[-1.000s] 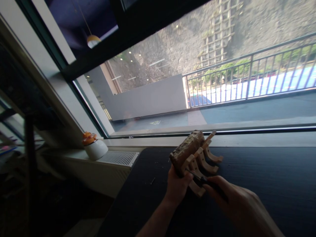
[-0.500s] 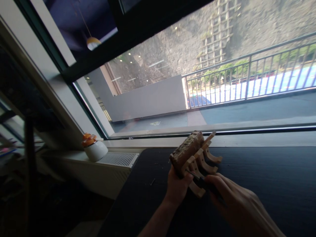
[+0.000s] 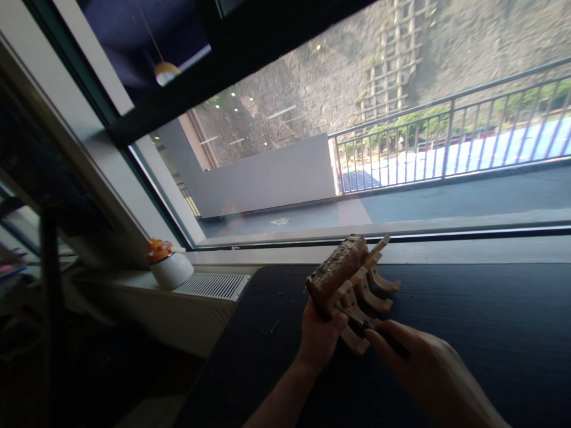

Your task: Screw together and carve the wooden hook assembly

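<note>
My left hand [image 3: 322, 339] is wrapped round the near end of a wooden hook rack [image 3: 341, 270], a bark-covered piece of wood with several pale curved hooks [image 3: 377, 300] along one side. The rack is tilted above the dark table. In my right hand [image 3: 414, 351] is a screwdriver [image 3: 366, 324] with a dark handle and a thin metal shaft. Its tip meets the pale wood by the nearest hook, close to my left thumb. Whether a screw sits under the tip cannot be made out. A small screw [image 3: 274, 327] lies on the table left of my left hand.
The dark tabletop [image 3: 491, 321] reaches the window sill [image 3: 459, 252]. Left of it stands a white radiator [image 3: 218, 287], with a white pot-like object with an orange top [image 3: 172, 271] on its ledge. A large window with a railing [image 3: 446, 142] outside fills the background.
My right hand has shifted slightly right and turned on the screwdriver, so more of its shaft shows. The rack and my left hand have stayed nearly still.
</note>
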The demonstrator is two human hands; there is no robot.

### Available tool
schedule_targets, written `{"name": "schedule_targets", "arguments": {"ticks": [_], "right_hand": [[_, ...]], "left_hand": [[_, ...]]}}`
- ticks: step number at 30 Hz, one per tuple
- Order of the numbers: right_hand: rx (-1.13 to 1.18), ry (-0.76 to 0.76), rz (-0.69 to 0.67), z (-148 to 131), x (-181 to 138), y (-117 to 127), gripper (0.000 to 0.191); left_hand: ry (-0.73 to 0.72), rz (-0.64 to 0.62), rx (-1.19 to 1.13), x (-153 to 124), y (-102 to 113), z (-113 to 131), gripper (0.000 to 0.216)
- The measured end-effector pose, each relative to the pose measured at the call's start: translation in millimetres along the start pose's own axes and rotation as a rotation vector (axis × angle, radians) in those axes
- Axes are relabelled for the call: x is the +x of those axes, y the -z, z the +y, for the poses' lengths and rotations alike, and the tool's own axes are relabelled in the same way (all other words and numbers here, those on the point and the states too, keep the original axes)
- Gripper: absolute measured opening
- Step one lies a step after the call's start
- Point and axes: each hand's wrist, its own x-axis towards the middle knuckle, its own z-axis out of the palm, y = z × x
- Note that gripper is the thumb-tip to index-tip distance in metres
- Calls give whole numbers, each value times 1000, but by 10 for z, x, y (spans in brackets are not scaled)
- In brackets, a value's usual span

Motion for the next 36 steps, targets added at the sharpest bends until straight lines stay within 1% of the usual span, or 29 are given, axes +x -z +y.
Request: {"name": "schedule_targets", "arguments": {"ticks": [1, 3, 6, 9, 10, 14, 16, 18, 20, 22, 25, 27, 29, 31, 32, 34, 35, 36], "right_hand": [[13, -12, -20, -5, 7, 0, 29], [20, -7, -15, -12, 17, 2, 31], [-32, 25, 36, -26, 10, 0, 21], [-97, 76, 44, -41, -18, 2, 36], [-111, 104, 49, -42, -24, 8, 35], [-151, 263, 109, -14, -18, 62, 22], [-173, 318, 127, 10, -4, 95, 22], [-186, 333, 152, 29, 7, 109, 23], [-177, 307, 174, 37, 9, 98, 21], [-137, 233, 155, 35, 7, 67, 20], [-37, 61, 33, 21, 15, 24, 26], [42, -45, -62, 12, 30, 12, 36], [108, -121, -140, 3, 43, 9, 45], [133, -148, -180, -7, 40, 5, 46], [123, -143, -175, -12, 30, 0, 40], [62, -107, -123, -18, -5, -14, 21], [23, -78, -89, -18, -25, -19, 19], [-14, -43, -54, -15, -44, -20, 23]], "left_hand": [[-1, 4, 5, -2, -3, 7, 37], [0, 8, 8, -8, -8, 17, 37], [-1, 7, 5, -12, -7, 17, 39], [2, -3, 16, -8, 1, -6, 38], [4, -6, 18, -6, 4, -17, 37], [-4, -20, 19, 0, 10, -48, 36], [-10, -14, 22, -1, 10, -49, 37], [-8, -5, 28, -3, 9, -45, 38], [-3, 2, 32, -6, 8, -40, 38], [1, 4, 35, -9, 7, -40, 37], [-7, -8, 26, -9, 10, -46, 37], [-13, -14, 20, -7, 13, -51, 38], [-17, -17, 28, -4, 17, -58, 39], [-14, -19, 37, 1, 21, -69, 38], [-10, -20, 38, 3, 22, -76, 38], [-2, -22, 33, 9, 25, -93, 38], [1, -25, 27, 11, 26, -101, 38], [3, -23, 24, 13, 26, -105, 38]]}}
